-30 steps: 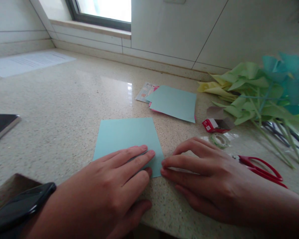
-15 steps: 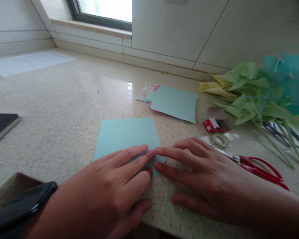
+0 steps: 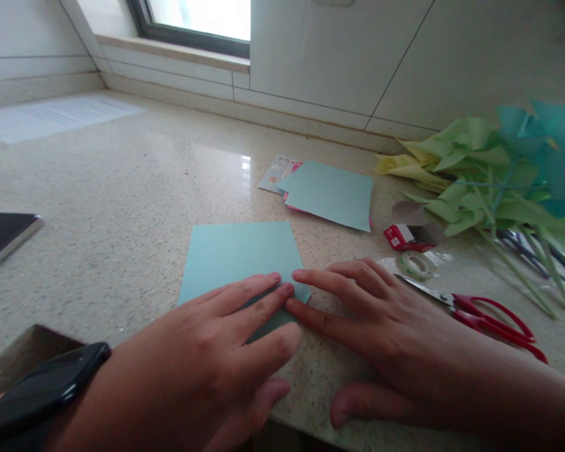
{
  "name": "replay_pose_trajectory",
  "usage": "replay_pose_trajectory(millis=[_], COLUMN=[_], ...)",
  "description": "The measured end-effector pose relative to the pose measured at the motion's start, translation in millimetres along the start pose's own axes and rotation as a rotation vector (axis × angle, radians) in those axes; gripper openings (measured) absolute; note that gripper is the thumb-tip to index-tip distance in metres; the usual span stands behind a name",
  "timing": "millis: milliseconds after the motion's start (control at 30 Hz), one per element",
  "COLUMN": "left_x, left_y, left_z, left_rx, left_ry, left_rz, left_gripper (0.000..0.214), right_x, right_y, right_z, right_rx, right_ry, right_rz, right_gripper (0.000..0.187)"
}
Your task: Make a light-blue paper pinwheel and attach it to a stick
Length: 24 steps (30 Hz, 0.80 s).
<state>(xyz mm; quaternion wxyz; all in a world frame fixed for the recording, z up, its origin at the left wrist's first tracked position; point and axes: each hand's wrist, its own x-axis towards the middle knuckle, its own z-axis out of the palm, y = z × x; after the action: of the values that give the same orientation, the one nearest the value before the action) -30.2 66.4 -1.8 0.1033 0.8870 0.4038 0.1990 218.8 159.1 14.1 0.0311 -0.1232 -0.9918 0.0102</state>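
A sheet of light blue paper [image 3: 240, 254] lies on the speckled countertop, its near part covered by my hands. My left hand [image 3: 221, 345] rests on it with outstretched fingers, two fingertips pressing near the paper's right side. From the right, my right hand [image 3: 376, 326] reaches in with fingers spread, its index and middle fingertips touching the paper by its right edge. The right thumb stands well apart, over the counter. Red-handled scissors [image 3: 480, 317] lie beside my right hand, partly behind the wrist.
Behind the sheet sits a stack of blue and pink paper [image 3: 332, 194]. To the right are a small red box [image 3: 407, 237], a tape roll [image 3: 417, 265] and paper flowers [image 3: 475, 157]. At left are a dark notebook [image 3: 4, 238] and a printed sheet [image 3: 61, 116].
My right thumb has moved down, away from the paper. My left index finger has lifted and stretched slightly to the right. The sheet has hardly moved.
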Motion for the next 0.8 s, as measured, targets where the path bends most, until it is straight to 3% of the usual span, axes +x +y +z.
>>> replay_pose_trajectory(millis=[200,533,800], left_x=[1.8,-0.9,0.2], left_y=[0.8,-0.5,0.0], left_z=[-2.0,0.3,-0.7], left_rx=[0.046,0.052,0.048], left_ry=[-0.019,0.002,-0.015], left_rz=[0.015,0.014,0.013], left_gripper=[0.044,0.033,0.034], right_x=[-0.1,3.0,0.2], right_y=[0.2,7.4,9.0], right_z=[-1.6,-2.9,-10.5], right_rx=[0.052,0.162,0.212], right_ry=[-0.033,-0.040,0.127], right_rz=[0.017,0.034,0.005], right_gripper=[0.082,0.084,0.047])
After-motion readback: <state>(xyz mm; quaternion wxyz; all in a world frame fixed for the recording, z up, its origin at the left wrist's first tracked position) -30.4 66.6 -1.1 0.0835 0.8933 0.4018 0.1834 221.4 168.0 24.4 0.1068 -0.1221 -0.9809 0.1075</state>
